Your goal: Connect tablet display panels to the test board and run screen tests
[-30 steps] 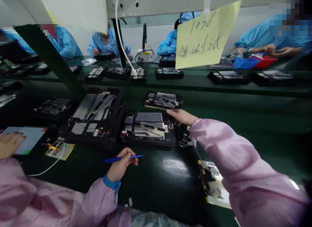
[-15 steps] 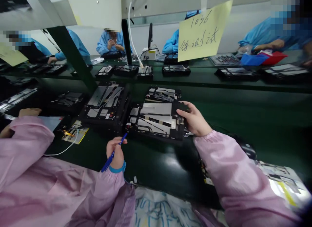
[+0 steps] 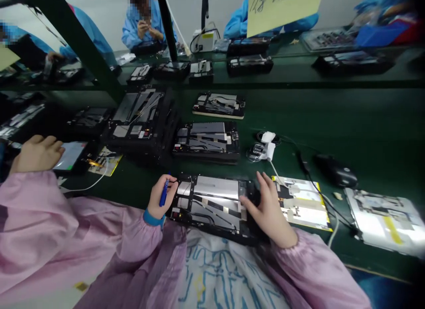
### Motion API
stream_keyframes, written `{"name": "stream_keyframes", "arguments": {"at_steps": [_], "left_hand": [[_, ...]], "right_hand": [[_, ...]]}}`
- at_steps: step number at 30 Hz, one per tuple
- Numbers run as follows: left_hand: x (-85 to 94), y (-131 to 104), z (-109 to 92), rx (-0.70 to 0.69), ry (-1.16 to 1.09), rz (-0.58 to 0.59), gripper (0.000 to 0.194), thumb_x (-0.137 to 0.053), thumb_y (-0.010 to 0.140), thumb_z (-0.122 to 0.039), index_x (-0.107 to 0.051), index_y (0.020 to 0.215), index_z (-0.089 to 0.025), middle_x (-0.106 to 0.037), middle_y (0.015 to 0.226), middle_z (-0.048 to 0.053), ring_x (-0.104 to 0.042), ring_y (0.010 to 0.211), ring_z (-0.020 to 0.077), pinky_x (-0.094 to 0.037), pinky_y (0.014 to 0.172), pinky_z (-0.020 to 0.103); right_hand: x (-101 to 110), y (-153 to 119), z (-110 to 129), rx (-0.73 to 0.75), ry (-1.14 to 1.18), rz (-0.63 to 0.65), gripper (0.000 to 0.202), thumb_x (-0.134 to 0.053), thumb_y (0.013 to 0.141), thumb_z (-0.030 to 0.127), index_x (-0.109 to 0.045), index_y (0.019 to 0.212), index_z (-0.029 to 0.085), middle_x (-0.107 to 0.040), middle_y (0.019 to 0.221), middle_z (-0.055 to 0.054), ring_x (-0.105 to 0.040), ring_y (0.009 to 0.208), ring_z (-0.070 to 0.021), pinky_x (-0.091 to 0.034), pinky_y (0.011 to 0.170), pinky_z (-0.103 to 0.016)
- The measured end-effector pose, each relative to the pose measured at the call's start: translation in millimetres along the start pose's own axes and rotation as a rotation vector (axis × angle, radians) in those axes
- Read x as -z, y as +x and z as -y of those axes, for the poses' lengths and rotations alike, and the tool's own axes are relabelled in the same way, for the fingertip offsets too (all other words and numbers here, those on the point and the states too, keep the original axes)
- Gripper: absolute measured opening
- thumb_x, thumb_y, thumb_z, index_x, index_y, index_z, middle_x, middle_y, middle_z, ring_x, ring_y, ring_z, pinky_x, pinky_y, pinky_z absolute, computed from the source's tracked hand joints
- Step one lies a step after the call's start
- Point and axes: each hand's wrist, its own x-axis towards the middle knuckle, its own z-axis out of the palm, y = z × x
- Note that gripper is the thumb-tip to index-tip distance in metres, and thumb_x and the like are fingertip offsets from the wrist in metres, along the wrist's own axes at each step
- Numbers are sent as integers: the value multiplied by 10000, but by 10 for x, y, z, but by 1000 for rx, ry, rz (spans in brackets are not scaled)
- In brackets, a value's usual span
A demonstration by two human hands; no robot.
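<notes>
An opened tablet [image 3: 212, 207], with silver battery packs and dark ribbon cables showing in its black frame, lies at the table's front edge close to my body. My right hand [image 3: 270, 211] grips its right end, thumb on top and fingers at the far side. In my left hand [image 3: 161, 198] a blue pen [image 3: 164, 194] is held between the fingers. That hand touches the tablet's left end. Behind lies a pile of similar opened tablets [image 3: 207, 143], and a taller stack [image 3: 137, 118] stands to its left.
Another person's hand [image 3: 40, 152] rests at the left by a screen [image 3: 71, 154]. On the right are a white cable [image 3: 274, 167], a battery panel [image 3: 302, 202], a black mouse [image 3: 335, 169] and a silver panel [image 3: 385, 220]. A shelf [image 3: 285, 81] with more tablets spans the back.
My right hand has brought the opened tablet from the pile toward my body. My left hand, with the pen, has come to its left end. The view has tilted down.
</notes>
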Motion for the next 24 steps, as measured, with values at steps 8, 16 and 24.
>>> {"name": "stream_keyframes", "arguments": {"at_steps": [8,16,24], "left_hand": [[28,65,44,40,-56,124,237,-645,759,-357,-474,771,-194,-559,741,-20,-549,654,126,-447,649,252],[56,122,-138,38,-54,140,166,-599,736,-264,-447,742,-197,-421,672,-51,-426,591,100,-361,578,217],[139,97,-384,-410,14,-298,255,-609,777,-239,-392,650,-195,-395,605,-53,-408,540,95,-383,552,220]], "right_hand": [[-195,-182,-10,259,-236,25,421,-563,872,451,-623,1215,214,-255,1546,-157,-202,1425,-413,-332,1058,-635],[-45,-69,85,499,43,21,73,-605,852,254,-632,796,216,-698,1061,-94,-521,1246,-321,-195,1106,-693],[664,59,341,769,38,404,513,-340,817,-32,-652,1115,245,-701,1102,-53,-632,1076,-173,-537,930,-357]]}}
